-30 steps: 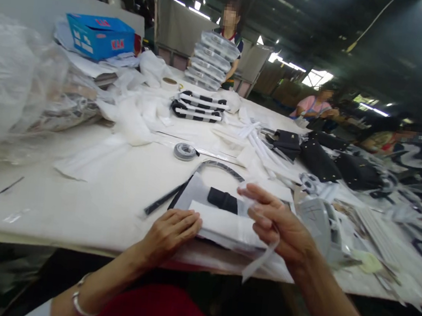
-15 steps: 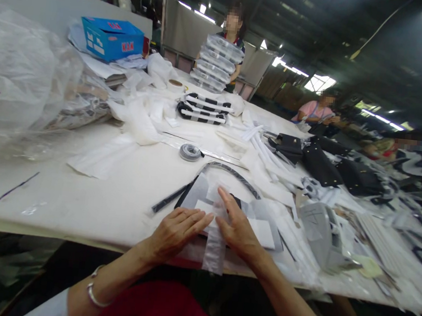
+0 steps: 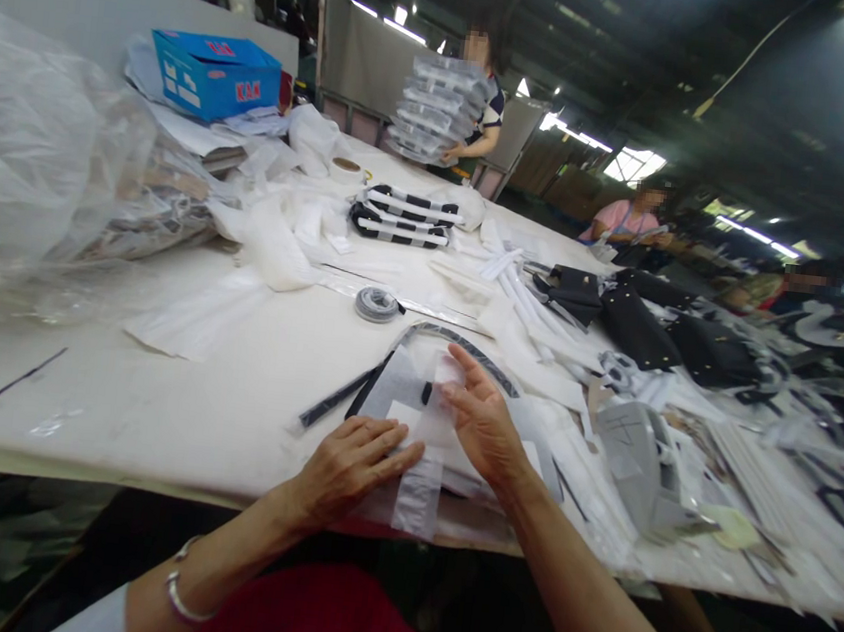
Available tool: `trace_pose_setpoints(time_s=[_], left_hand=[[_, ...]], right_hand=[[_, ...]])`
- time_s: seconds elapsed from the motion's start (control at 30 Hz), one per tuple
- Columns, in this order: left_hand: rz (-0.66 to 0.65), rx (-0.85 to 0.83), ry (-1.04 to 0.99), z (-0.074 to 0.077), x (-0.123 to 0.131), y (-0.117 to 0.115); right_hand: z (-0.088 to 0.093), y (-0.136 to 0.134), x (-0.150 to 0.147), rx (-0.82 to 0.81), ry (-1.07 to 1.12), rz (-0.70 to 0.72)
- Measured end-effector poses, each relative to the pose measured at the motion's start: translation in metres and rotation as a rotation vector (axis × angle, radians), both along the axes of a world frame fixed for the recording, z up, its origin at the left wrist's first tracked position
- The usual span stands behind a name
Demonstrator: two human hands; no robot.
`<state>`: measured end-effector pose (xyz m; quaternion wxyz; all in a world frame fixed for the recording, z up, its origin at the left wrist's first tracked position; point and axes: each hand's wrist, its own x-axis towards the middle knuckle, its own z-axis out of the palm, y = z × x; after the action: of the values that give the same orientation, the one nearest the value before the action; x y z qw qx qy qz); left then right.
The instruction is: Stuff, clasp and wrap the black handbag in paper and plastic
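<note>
A flat grey piece (image 3: 384, 388) with black edges lies near the table's front edge, with white sheets on it. A clear plastic strip (image 3: 418, 502) runs across it and hangs toward the edge. My left hand (image 3: 357, 465) rests flat on the piece's near left side, fingers spread beside the strip. My right hand (image 3: 483, 418) is raised over the piece, thumb and fingertips closed on the strip's upper part. A wrapped strap (image 3: 465, 337) curves behind the piece.
Behind lie a grey coil (image 3: 378, 303) and a wrapped black-and-white bundle (image 3: 404, 219). Black bags (image 3: 636, 325) and strips cover the right; plastic bags (image 3: 45, 176) and a blue box (image 3: 217, 78) are left. A person holds stacked clear packs (image 3: 435, 111) across the table.
My right hand has lifted and turned, with the strip's upper part raised. My left hand stays on the piece. The person with the stack has shifted slightly right, and the stack has tilted.
</note>
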<state>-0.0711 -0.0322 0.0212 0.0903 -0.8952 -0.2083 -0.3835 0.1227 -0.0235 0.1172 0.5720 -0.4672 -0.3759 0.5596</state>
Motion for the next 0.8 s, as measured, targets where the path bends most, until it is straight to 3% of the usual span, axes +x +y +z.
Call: trace_pose_setpoints(time_s=[0.13, 0.23, 0.3, 0.4, 0.5, 0.6, 0.7, 0.73, 0.8], left_hand=[[-0.003, -0.007, -0.010, -0.002, 0.000, 0.001], [-0.003, -0.003, -0.020, -0.001, 0.000, 0.000], [-0.004, 0.004, -0.027, 0.001, 0.000, 0.000], [-0.007, 0.007, -0.038, 0.003, 0.000, 0.000], [-0.004, 0.008, -0.060, 0.004, 0.000, 0.000], [-0.001, -0.003, -0.103, 0.006, -0.002, 0.000], [0.020, -0.035, -0.154, 0.009, -0.005, 0.001], [0.029, -0.051, -0.168, 0.010, -0.006, 0.001], [0.035, -0.084, -0.194, 0.012, -0.007, 0.002]], right_hand=[[0.010, 0.022, -0.001, 0.063, 0.041, -0.033], [0.006, 0.043, 0.007, 0.161, -0.089, -0.096], [-0.002, 0.057, 0.019, 0.182, -0.312, -0.124], [-0.013, 0.072, 0.040, 0.029, -0.809, -0.056], [-0.012, 0.075, 0.058, -0.096, -1.034, -0.015], [0.009, 0.055, 0.069, -0.044, -1.051, -0.135], [0.041, 0.009, 0.081, 0.032, -0.835, -0.161], [0.052, -0.013, 0.086, 0.007, -0.728, -0.084], [0.065, -0.058, 0.093, -0.149, -0.581, 0.268]])
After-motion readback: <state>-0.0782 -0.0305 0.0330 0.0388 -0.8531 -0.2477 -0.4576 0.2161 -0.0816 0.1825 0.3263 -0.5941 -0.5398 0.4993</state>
